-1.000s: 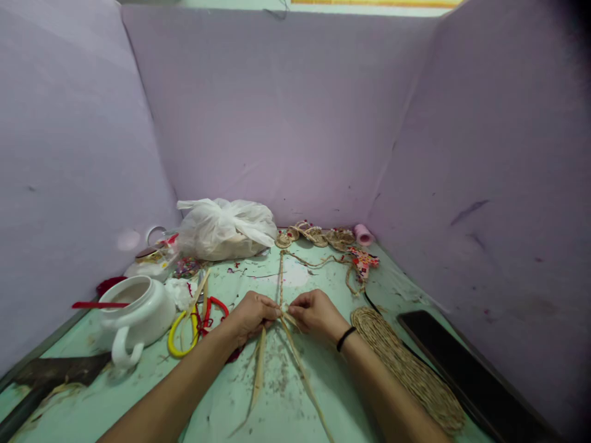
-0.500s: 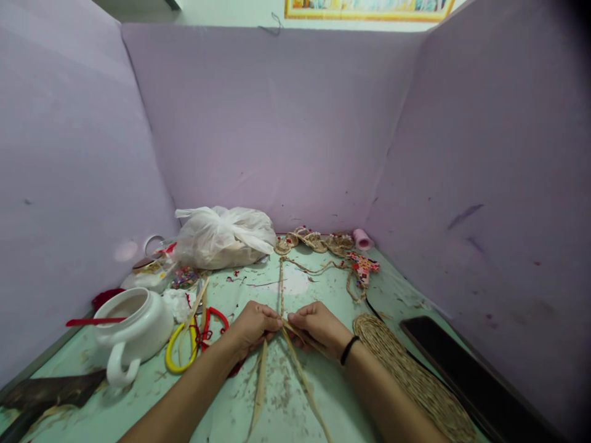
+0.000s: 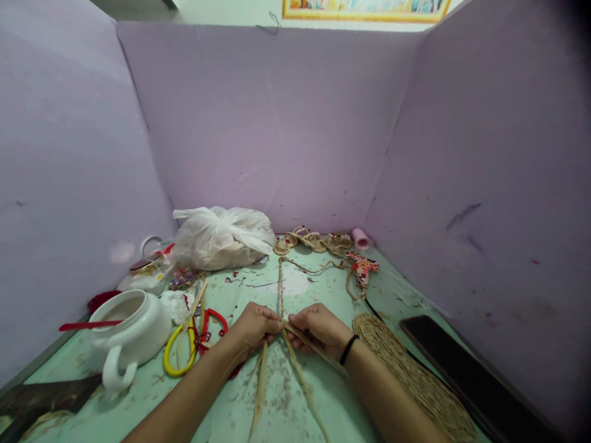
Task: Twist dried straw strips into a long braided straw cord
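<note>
A thin braided straw cord (image 3: 281, 286) runs down the table to the spot where both hands meet. My left hand (image 3: 258, 326) pinches the lower end of the braid, and one flat straw strand (image 3: 261, 387) hangs from it toward me. Close beside it, my right hand (image 3: 318, 329) is closed on another straw strand (image 3: 314, 346), which slants off toward my right wrist. Between the hands a third strand (image 3: 302, 381) trails down to the near edge. At its far end the cord bends right toward a patterned, colourful piece (image 3: 364, 266).
To the left stand a white pot (image 3: 133, 326) with a red stick and yellow-and-red-handled scissors (image 3: 178, 354). A white plastic bag (image 3: 221, 237) lies behind. Woven sole (image 3: 410, 375) and dark flat slab (image 3: 471, 375) lie right. Small straw sandals (image 3: 314, 241) and a pink spool (image 3: 362, 239) sit at the back.
The strand in my right hand now stretches out straighter toward the right wrist. Both hands stay at nearly the same spot; the view has shifted very slightly.
</note>
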`<state>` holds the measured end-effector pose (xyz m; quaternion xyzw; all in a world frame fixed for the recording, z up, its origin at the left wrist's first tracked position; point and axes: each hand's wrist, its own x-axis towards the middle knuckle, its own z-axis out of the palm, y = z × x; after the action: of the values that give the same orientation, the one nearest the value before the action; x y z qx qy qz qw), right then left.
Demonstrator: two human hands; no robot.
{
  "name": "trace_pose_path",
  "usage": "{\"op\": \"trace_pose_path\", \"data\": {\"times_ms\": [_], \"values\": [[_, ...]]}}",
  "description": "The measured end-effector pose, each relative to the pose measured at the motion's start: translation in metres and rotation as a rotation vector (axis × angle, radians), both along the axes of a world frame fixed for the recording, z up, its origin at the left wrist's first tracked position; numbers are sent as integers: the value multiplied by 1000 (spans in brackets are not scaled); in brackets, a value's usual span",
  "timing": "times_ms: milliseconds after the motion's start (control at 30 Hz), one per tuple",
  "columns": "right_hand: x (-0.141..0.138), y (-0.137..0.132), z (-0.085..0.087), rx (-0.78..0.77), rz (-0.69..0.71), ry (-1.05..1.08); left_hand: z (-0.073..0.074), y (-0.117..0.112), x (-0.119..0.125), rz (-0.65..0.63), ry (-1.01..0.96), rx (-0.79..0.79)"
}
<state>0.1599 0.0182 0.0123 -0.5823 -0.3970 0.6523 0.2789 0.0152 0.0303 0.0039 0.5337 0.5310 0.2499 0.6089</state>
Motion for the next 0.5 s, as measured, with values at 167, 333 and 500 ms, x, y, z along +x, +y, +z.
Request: {"op": "trace_pose_path", "data": {"times_ms": [167,333,500], "values": [[0,1,-3,19,33,15,-2,1,0,-7,5,12],[-4,3,-10,93,58,-18,-2,0,1,-2,11,13],[-8,4,-14,208,58,-67,-1,0,2,-9,45,17]]}}
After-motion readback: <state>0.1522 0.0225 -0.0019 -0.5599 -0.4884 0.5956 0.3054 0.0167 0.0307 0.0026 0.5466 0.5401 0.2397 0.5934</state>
